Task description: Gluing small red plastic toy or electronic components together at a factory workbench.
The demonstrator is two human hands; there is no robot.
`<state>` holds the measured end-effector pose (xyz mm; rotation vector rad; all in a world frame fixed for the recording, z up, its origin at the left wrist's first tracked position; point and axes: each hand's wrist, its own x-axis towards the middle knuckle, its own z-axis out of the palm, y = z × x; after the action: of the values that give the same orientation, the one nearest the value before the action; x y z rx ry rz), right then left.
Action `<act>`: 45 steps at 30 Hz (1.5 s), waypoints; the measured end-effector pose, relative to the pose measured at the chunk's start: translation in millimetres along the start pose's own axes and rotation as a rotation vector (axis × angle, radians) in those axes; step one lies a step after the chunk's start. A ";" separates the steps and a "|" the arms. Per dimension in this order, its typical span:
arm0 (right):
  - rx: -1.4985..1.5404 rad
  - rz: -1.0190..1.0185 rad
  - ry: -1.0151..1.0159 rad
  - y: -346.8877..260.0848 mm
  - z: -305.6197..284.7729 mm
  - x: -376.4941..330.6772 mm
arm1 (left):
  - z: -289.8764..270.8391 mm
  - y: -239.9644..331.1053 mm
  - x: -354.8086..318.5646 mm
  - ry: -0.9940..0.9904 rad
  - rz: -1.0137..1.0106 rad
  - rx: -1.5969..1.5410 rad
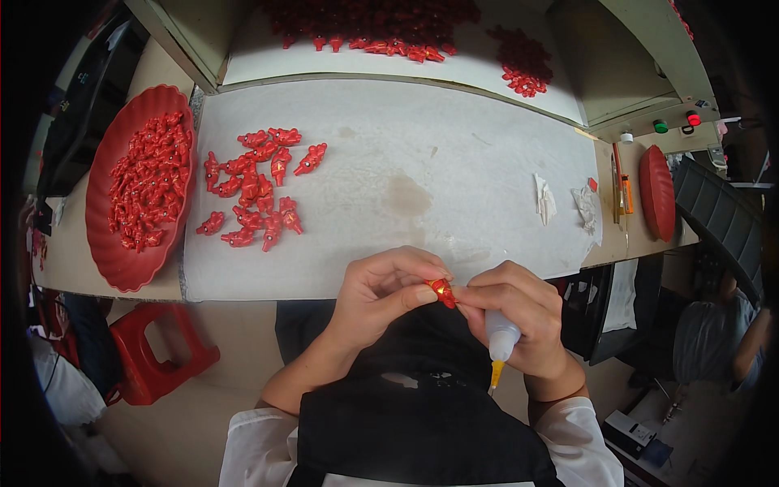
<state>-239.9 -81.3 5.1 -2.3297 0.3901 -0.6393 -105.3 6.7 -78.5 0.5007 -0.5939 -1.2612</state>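
Note:
Close to my body, at the table's near edge, my left hand (377, 294) pinches a small glossy red figurine (442, 293) with gold markings between thumb and fingers. My right hand (521, 307) is closed around a white squeeze bottle (502, 334), its yellow needle tip pointing down toward my apron. The thumb and forefinger of that hand also touch the figurine's right side. Several similar red figurines (264, 195) lie in a loose group on the white table sheet (341, 211), to the left. Fingers hide part of the held figurine.
A red scalloped tray (96, 203) heaped with figurines stands at the left. More red pieces (523, 69) lie in the booth behind. Crumpled tissues (544, 200), an orange tool (626, 195) and a red dish (656, 193) are at the right. A red stool (138, 357) stands lower left.

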 end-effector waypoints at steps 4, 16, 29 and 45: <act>-0.003 -0.014 -0.002 1.1 0.3 -0.1 | -1.5 -0.1 0.1 -0.009 -0.004 0.010; -0.005 -0.025 0.012 3.2 2.0 -1.0 | -1.0 -0.1 -0.3 0.029 -0.034 0.019; -0.363 -0.255 0.121 0.8 11.2 -2.0 | 4.6 4.5 -1.9 0.135 -0.108 -0.006; 0.175 0.130 0.177 16.7 11.1 -10.0 | 10.4 1.3 -3.4 0.121 0.285 0.615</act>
<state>-243.9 -83.0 -16.9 -2.0711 0.5391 -0.7862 -111.9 10.0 -70.2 0.9577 -0.9184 -0.7568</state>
